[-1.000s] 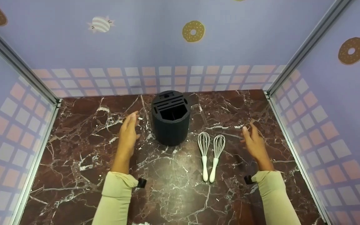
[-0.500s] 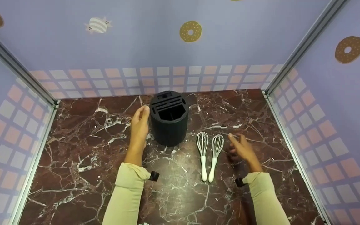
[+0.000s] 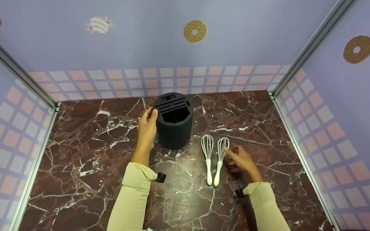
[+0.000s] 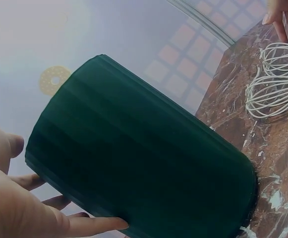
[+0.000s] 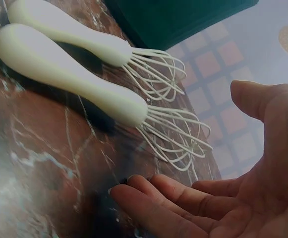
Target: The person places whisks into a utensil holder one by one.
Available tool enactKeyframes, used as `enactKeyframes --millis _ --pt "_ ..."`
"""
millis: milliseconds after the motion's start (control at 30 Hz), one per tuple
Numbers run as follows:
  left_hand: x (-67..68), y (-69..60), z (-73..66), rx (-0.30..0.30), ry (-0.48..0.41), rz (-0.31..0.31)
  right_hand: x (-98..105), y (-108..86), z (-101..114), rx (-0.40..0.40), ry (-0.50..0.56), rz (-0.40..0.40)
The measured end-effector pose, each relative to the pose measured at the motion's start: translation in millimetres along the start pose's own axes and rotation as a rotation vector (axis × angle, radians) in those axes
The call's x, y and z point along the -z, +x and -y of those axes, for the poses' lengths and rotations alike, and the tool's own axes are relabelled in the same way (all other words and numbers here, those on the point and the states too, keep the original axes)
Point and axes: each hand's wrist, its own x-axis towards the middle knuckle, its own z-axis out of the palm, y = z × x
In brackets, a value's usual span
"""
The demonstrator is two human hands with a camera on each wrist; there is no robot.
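Observation:
A black cylindrical utensil holder (image 3: 174, 134) stands upright, its top cut with slots and a larger opening. My left hand (image 3: 147, 130) is at the holder's left side. In the left wrist view its fingers (image 4: 96, 225) lie along the wall, while the thumb stands apart. Two whisks with white handles lie side by side to the right of the holder, wire ends pointing away: the left whisk (image 3: 208, 171) and the right whisk (image 3: 218, 173). Beside the right whisk, my right hand (image 3: 241, 160) has its fingers spread and holds nothing; the right wrist view shows a gap to the handle.
Beneath everything is a dark red marbled tabletop (image 3: 85, 154). A lilac back wall (image 3: 140, 41) rises close behind the holder. Side panels (image 3: 336, 128) bound the table at left and right.
My left hand has moved right to the holder's side. My right hand has come left and nearer to the right whisk. Holder and whisks stay in place.

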Motion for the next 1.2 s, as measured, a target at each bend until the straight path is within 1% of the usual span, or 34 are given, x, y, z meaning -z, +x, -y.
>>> enactKeyframes --millis 100,333,467,567,833,1033,1200 --pt "-0.5 0.5 0.3 0.013 -0.011 0.009 -4.6 -1.9 -0.4 -0.001 -0.006 -0.002" --pt "-0.8 4.2 2.0 -0.009 0.002 -0.003 -16.8 -6.2 -0.8 0.026 -0.023 -0.019" --pt "-1.4 5.4 2.5 -0.022 0.032 -0.014 -23.9 -8.4 -1.3 0.051 -0.043 -0.041" --pt "-1.4 5.8 2.6 -0.022 0.039 -0.012 -29.3 -9.8 -1.9 0.056 -0.043 -0.073" --pt "-1.4 4.2 2.6 0.003 0.050 -0.007 -43.7 -10.6 -3.9 0.049 0.047 -0.139" --pt "-2.9 4.0 5.3 -0.010 0.065 -0.019 -49.3 -10.4 -6.7 0.059 0.030 -0.167" --pt "-3.6 4.3 6.9 -0.012 0.063 -0.022 -50.0 -10.8 -9.5 0.059 0.043 -0.160"
